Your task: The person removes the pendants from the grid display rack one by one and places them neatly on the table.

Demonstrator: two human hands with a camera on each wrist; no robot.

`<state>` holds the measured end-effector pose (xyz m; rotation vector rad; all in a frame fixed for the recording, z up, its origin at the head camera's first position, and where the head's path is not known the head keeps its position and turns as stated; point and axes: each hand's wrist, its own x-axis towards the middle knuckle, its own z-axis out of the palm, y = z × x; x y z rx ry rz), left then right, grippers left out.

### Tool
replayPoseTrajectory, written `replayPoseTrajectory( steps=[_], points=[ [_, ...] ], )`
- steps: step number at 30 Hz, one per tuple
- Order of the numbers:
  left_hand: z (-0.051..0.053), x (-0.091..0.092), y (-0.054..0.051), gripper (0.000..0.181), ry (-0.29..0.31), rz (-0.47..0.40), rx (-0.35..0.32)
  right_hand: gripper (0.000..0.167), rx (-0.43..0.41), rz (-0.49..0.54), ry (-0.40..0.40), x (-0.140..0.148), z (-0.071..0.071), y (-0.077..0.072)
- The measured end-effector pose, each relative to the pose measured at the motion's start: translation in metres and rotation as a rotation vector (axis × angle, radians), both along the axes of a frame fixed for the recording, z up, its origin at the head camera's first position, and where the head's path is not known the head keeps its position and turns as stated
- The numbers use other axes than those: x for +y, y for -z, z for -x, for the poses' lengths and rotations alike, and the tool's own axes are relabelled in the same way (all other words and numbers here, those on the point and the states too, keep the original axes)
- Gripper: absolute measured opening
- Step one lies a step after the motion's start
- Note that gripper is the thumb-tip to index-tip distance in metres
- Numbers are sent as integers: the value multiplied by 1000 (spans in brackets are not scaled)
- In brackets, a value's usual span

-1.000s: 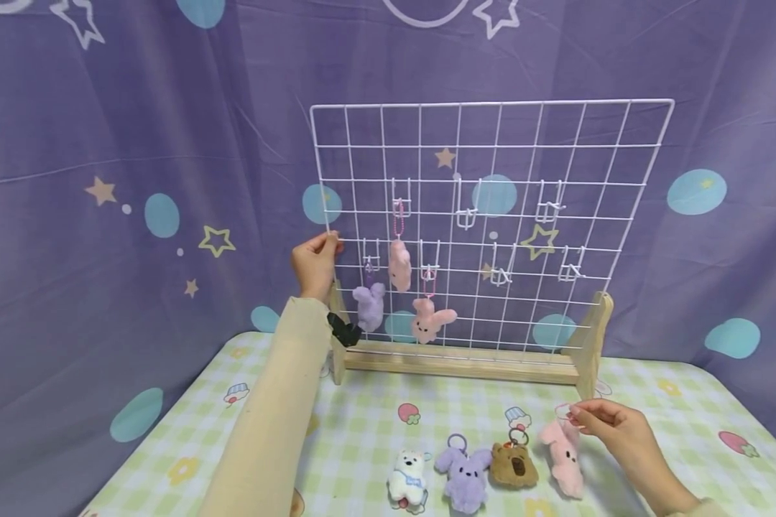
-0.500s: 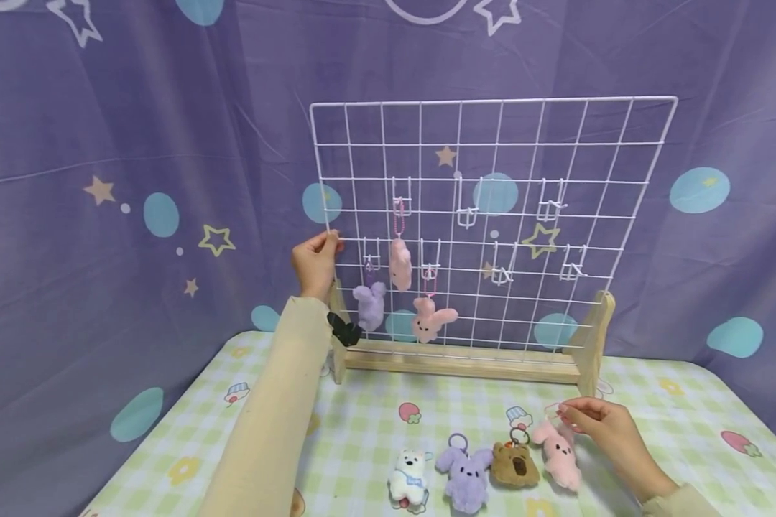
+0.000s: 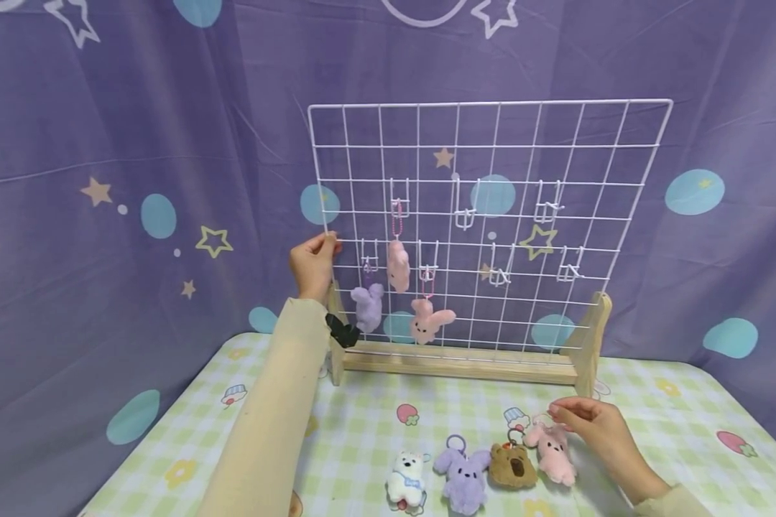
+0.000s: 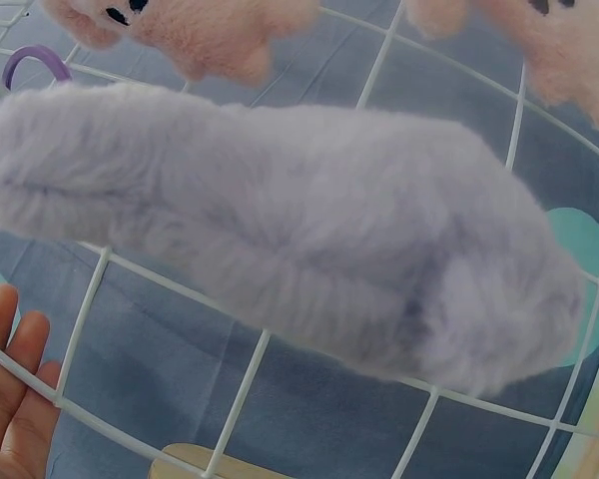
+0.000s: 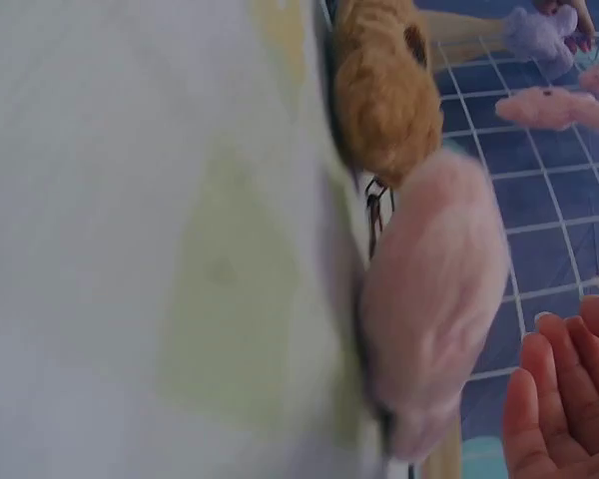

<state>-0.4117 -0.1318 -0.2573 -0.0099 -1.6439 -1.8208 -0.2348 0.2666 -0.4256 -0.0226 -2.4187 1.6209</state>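
Observation:
My left hand (image 3: pixel 312 267) grips the left edge of the white wire grid rack (image 3: pixel 499 146). A purple plush keychain (image 3: pixel 368 307) hangs close beside it and fills most of the left wrist view. At the front right, my right hand (image 3: pixel 598 434) pinches the pale ring of a pink plush bunny keychain (image 3: pixel 554 454). The bunny is low over the tablecloth, beside a brown plush bear keychain (image 3: pixel 512 467); its face points up and forward. In the right wrist view the fingertips (image 5: pixel 542 324) show, but the ring cannot be made out.
Two pink plush keychains (image 3: pixel 397 266) hang on the rack, and several white hooks (image 3: pixel 464 217) carry nothing. A white bear keychain (image 3: pixel 406 480) and a purple bunny keychain (image 3: pixel 464 482) lie left of the brown bear. The rack stands on a wooden base (image 3: pixel 459 364).
My right hand has moved left with the pink bunny keychain, bringing it closer to the brown bear. My left hand has stayed on the rack's edge.

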Motion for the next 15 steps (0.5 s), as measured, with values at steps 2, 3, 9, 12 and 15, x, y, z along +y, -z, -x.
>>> replayPoseTrajectory(
  steps=[2,3,9,12,15],
  points=[
    [1,-1,1,20,-1,-4,0,25,35,-18,-12,-5,0,-3],
    [1,-1,1,20,0,-6,0,24,52,-22,-20,-8,1,-4],
    [2,-1,1,19,4,-10,14,22,124,56,-113,-30,4,-13],
    [1,0,1,19,-4,0,9,22,152,90,-151,-42,7,-17],
    [1,0,0,19,-5,5,2,23,169,99,-160,-54,11,-22]
  ],
)
